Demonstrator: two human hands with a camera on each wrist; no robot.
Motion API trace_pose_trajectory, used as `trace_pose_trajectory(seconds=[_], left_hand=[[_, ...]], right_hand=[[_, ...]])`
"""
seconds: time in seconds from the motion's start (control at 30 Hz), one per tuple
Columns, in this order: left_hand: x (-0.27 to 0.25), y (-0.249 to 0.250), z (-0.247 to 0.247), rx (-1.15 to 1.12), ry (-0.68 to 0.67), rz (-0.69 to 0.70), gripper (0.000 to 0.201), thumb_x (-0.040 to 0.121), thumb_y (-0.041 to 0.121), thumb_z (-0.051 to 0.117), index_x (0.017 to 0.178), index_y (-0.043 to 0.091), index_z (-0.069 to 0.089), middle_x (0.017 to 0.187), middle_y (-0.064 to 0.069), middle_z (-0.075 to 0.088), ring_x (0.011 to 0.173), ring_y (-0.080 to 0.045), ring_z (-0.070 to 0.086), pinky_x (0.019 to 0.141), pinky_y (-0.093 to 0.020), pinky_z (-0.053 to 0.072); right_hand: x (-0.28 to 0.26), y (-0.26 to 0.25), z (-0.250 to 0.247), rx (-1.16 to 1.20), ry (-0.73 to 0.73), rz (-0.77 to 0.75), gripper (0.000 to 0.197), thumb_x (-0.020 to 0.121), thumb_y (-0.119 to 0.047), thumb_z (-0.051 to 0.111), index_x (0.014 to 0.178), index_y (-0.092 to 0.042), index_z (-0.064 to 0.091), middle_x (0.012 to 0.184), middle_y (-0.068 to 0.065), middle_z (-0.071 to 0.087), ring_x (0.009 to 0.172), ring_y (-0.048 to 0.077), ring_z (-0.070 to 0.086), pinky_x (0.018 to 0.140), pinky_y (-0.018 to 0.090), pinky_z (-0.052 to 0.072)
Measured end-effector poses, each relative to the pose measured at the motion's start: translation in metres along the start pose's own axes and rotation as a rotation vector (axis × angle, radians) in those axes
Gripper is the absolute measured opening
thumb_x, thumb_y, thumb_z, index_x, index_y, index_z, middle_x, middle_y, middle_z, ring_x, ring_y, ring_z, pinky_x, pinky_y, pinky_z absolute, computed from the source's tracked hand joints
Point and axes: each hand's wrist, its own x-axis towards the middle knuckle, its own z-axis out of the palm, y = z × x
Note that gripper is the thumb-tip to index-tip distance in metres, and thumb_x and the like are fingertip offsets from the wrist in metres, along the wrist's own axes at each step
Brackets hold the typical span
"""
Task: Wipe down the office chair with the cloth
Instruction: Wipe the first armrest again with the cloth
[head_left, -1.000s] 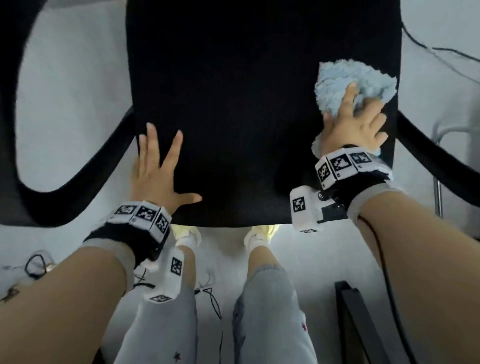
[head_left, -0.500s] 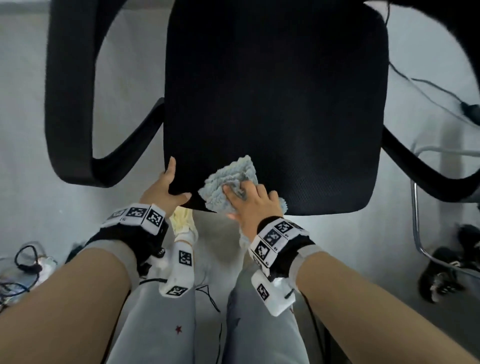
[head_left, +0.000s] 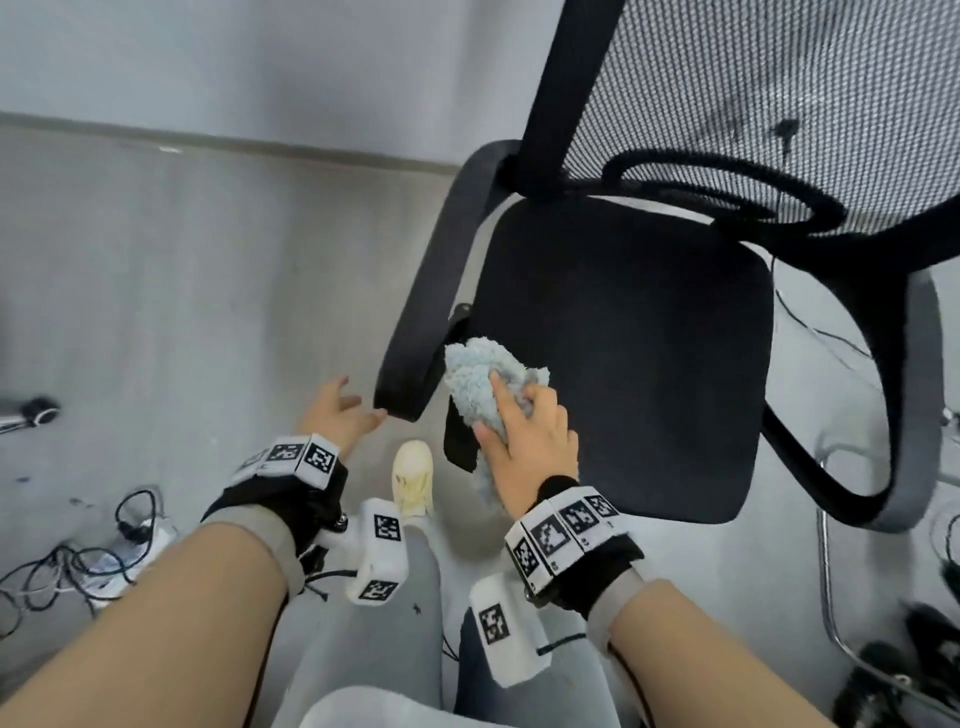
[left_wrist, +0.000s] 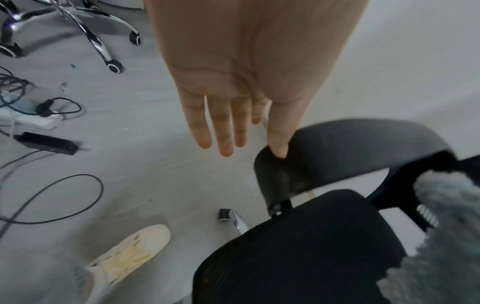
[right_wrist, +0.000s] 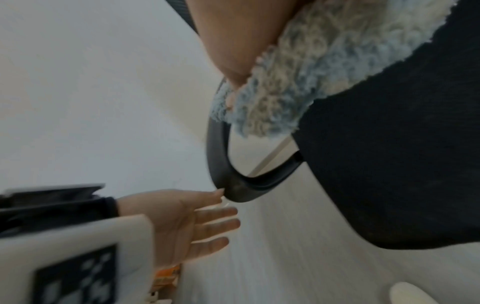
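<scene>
The black office chair's seat (head_left: 623, 364) fills the middle right of the head view, with its mesh backrest (head_left: 779, 104) above. My right hand (head_left: 511, 410) grips a fluffy light-blue cloth (head_left: 478, 374) and holds it against the seat's near-left corner. The right wrist view shows the cloth (right_wrist: 285, 92) bunched under the palm on the seat (right_wrist: 389, 154). My left hand (head_left: 353, 405) is open beside the front end of the grey armrest (head_left: 426, 312). From the left wrist, the fingers (left_wrist: 226, 131) are straight, and the thumb tip touches the armrest (left_wrist: 350, 148).
Cables and a white power strip (head_left: 104, 545) lie on the grey floor at left. Another chair's chrome wheeled base (left_wrist: 98, 45) stands beyond them. A chrome tube frame (head_left: 826, 571) is at the right. My cream shoe (head_left: 413, 483) is just below the seat's corner.
The right hand carried the cloth from the seat's right side to its near-left corner. The left hand left the seat and now touches the armrest's end. The chair appears turned in view.
</scene>
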Motion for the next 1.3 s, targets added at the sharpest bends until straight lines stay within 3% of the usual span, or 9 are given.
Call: trace_pose_trajectory(seconds=[0.1,0.2,0.27,0.4,0.6,0.73,1.07,1.23,1.3], left_hand=[[-0.001,0.014,-0.014,0.027,-0.135,0.145,0.075,0.079,-0.004,0.064,0.142,0.016,0.029,0.142,-0.005,0.042,0.124,-0.026,0.046,0.096,-0.033,0.040],[0.005,0.024,-0.014,0.192,-0.227,0.204,0.058,0.078,0.008,0.069,0.131,0.012,0.046,0.128,-0.002,0.055,0.119,-0.020,0.051,0.094,-0.028,0.038],[0.011,0.025,-0.010,0.235,-0.279,0.236,0.048,0.079,0.015,0.069,0.124,0.011,0.052,0.119,-0.005,0.060,0.113,-0.022,0.055,0.094,-0.031,0.041],[0.016,0.023,-0.002,0.204,-0.257,0.226,0.027,0.083,0.012,0.064,0.110,0.008,0.058,0.097,-0.001,0.058,0.089,-0.016,0.053,0.065,-0.017,0.038],[0.032,0.027,-0.012,0.191,-0.377,0.265,0.040,0.082,0.009,0.065,0.121,0.012,0.055,0.104,0.004,0.056,0.103,-0.014,0.052,0.076,-0.015,0.031],[0.040,0.022,-0.015,0.219,-0.449,0.269,0.048,0.082,0.015,0.065,0.127,0.020,0.049,0.111,0.010,0.056,0.112,-0.013,0.052,0.093,-0.025,0.035],[0.044,0.007,-0.012,0.156,-0.554,0.247,0.041,0.079,0.018,0.070,0.113,0.031,0.051,0.113,0.009,0.061,0.114,-0.012,0.054,0.101,-0.033,0.038],[0.041,-0.006,-0.008,0.048,-0.576,0.193,0.054,0.075,0.040,0.066,0.124,0.037,0.043,0.138,0.006,0.046,0.130,-0.014,0.040,0.109,-0.039,0.031],[0.038,-0.009,-0.005,-0.031,-0.567,0.126,0.039,0.085,0.032,0.058,0.118,0.042,0.040,0.130,0.006,0.050,0.122,-0.018,0.047,0.099,-0.042,0.042]], right_hand=[[0.005,-0.035,-0.005,-0.010,0.045,-0.113,0.057,0.094,-0.047,0.032,0.145,-0.035,0.008,0.137,0.007,0.024,0.118,0.025,0.031,0.097,0.040,0.029],[0.024,-0.064,-0.002,-0.139,0.184,-0.223,0.057,0.087,-0.050,0.026,0.141,-0.034,0.027,0.124,0.010,0.043,0.100,0.027,0.047,0.082,0.042,0.040],[0.046,-0.071,-0.004,-0.227,0.163,-0.209,0.053,0.092,-0.047,0.031,0.143,-0.037,0.020,0.130,0.008,0.037,0.109,0.027,0.041,0.088,0.042,0.035],[0.097,-0.077,-0.022,-0.339,0.206,-0.145,0.054,0.095,-0.044,0.037,0.144,-0.038,0.013,0.137,0.007,0.029,0.118,0.026,0.032,0.094,0.043,0.029],[0.185,-0.096,-0.064,-0.315,0.363,0.048,0.053,0.095,-0.046,0.036,0.143,-0.030,0.021,0.146,0.007,0.021,0.127,0.027,0.029,0.096,0.045,0.034],[0.227,-0.102,-0.090,-0.235,0.362,0.151,0.057,0.096,-0.043,0.035,0.145,-0.019,0.019,0.151,0.007,0.016,0.134,0.028,0.022,0.098,0.045,0.034],[0.165,-0.093,-0.057,-0.220,0.224,0.048,0.060,0.098,-0.043,0.024,0.147,-0.019,0.000,0.156,0.005,-0.008,0.121,0.030,0.038,0.081,0.039,0.044],[0.208,-0.088,-0.085,-0.063,0.225,0.091,0.058,0.098,-0.040,0.029,0.147,-0.020,0.006,0.156,0.003,-0.007,0.123,0.035,0.041,0.095,0.037,0.038],[0.206,-0.087,-0.082,-0.027,0.253,0.089,0.058,0.098,-0.039,0.031,0.147,-0.021,0.007,0.156,0.002,-0.006,0.121,0.033,0.043,0.094,0.035,0.038]])
